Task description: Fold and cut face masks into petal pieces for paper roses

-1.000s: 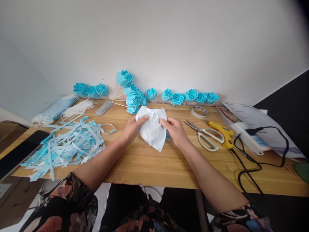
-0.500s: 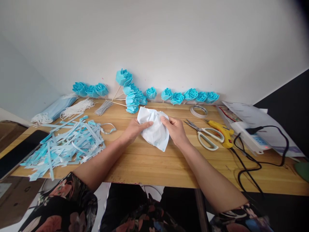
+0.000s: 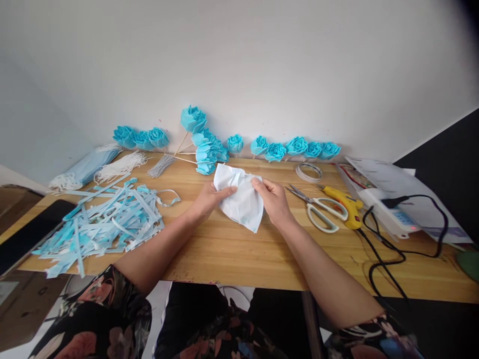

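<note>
A white, creased sheet of thin mask fabric (image 3: 242, 204) is stretched between my two hands above the wooden table. My left hand (image 3: 212, 197) pinches its left side, thumb lying on the front face. On the right edge, my right hand (image 3: 272, 197) grips it between thumb and fingers. Most fingertips are hidden behind the sheet. Just beyond it stand and lean blue fabric roses (image 3: 206, 153), some on thin sticks. Scissors (image 3: 318, 207) lie slightly spread to the right of my right hand.
Left lie a heap of cut strips (image 3: 108, 222), a phone (image 3: 32, 232), stacked masks (image 3: 88, 167), white ear loops (image 3: 121, 167) and grey wires (image 3: 160, 165). Right are a tape roll (image 3: 309, 172), a yellow glue gun (image 3: 344, 204), a power strip (image 3: 396, 217) and black cords (image 3: 381, 264).
The sheet's right side has spread a little, and my right hand has shifted slightly to the right with it. My left hand keeps its hold.
</note>
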The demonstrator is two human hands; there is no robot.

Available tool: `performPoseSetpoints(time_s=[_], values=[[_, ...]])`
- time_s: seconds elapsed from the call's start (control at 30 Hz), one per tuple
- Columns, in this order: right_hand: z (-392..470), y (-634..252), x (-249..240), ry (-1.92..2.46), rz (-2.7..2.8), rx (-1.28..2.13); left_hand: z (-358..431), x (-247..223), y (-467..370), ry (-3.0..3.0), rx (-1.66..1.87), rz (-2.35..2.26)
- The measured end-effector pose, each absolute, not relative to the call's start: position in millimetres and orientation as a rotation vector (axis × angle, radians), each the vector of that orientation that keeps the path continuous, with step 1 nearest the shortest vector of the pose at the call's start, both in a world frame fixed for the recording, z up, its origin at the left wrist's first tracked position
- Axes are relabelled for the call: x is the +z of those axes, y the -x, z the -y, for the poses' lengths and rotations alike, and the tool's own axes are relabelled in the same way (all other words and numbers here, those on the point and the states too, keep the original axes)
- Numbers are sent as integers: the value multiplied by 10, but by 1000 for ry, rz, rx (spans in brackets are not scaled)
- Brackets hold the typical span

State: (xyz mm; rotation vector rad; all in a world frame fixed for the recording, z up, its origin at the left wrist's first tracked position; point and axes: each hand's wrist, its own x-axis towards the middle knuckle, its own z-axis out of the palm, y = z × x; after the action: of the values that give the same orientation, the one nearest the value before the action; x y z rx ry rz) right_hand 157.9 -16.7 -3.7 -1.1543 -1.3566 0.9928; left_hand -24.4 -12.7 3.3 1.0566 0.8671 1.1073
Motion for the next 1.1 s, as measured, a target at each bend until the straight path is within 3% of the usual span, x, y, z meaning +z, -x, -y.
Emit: performPoseSetpoints(time_s=[0.17,0.37,0.83,1.1], values=[[184,-1564,-12,1111,1393,1170,127,36,235,-1035,1077,-870],[170,-1568,-12,1126,1394,1039,81,16,242,-947,1127,-895],[192,-1550,-7,1066,1388,1173,109,42,237,-996,1097,-895],[153,-1571,-29,1110,1248,1054,15,-35,275,-971,1163,-831]])
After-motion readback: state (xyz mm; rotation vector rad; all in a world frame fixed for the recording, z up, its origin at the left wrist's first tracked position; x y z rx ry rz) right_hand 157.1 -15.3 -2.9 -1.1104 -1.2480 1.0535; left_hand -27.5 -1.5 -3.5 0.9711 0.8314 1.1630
